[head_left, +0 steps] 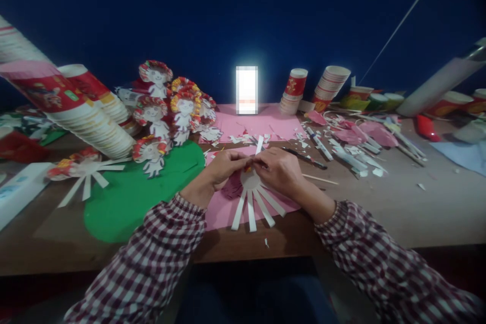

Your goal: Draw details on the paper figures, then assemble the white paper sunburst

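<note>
A paper cup cut into strips (pixel 250 180) is held over pink paper (pixel 220 215), its round white base towards me and several strips fanned out. My left hand (pixel 227 166) pinches its upper left edge, fingers closed. Opposite it, my right hand (pixel 279 167) is closed on the cup's upper right, fingertips meeting those of the left. One strip sticks up beyond the fingers, and the exact spot gripped is hidden. A second cut cup (pixel 89 168), partly curled in red and yellow, lies to the left.
Finished paper figures (pixel 154 114) with curled cup frames stand behind a green sheet (pixel 140 197). A tall stack of paper cups (pixel 72 106) leans at left. More cup stacks (pixel 294 91) stand at the back. Paper scraps, a black pen (pixel 306 158) and a wooden stick (pixel 321 179) lie rightward.
</note>
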The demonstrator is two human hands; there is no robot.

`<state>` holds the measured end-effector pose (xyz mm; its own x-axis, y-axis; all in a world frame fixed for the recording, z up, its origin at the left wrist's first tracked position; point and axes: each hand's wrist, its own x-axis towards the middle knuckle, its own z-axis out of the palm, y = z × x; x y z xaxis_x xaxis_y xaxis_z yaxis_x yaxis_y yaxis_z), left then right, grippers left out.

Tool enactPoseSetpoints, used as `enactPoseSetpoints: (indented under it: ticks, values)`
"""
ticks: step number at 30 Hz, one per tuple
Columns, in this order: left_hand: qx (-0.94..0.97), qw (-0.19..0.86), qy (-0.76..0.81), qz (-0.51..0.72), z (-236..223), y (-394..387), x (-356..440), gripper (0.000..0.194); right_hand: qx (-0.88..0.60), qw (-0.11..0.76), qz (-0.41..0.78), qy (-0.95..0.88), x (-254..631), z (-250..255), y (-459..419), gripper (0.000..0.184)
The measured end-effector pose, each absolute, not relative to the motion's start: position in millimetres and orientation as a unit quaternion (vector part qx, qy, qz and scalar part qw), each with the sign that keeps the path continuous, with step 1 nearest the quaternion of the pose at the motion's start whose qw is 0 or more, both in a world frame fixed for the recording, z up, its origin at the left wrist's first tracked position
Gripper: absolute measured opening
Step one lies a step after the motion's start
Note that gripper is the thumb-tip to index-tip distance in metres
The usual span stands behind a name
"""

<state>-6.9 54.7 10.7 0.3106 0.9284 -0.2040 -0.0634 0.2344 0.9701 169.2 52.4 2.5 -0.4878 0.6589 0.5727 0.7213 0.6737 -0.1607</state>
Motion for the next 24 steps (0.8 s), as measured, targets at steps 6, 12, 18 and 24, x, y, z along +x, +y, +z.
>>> enactPoseSetpoints:
  ticks: [6,12,18,24]
  values:
    - [0.529,0.589,0.470,0.389,9.4,55.3,-7.9,0.035,-0.395,0.334,-0.050,-0.854,170.0,3.5,53.0,0.012]
    - [0.521,0.614,0.446,0.390,8.1,55.2,-6.5,0.041,-0.398,0.327,-0.030,-0.857,170.3,5.0,51.8,0.010]
    - [0.534,0.594,0.459,0.390,7.7,55.5,-6.9,0.043,-0.405,0.325,-0.011,-0.854,169.9,7.9,49.6,0.011]
    - [0.535,0.603,0.448,0.387,9.2,54.8,-5.5,0.043,-0.416,0.331,-0.007,-0.847,170.6,8.4,50.4,0.007]
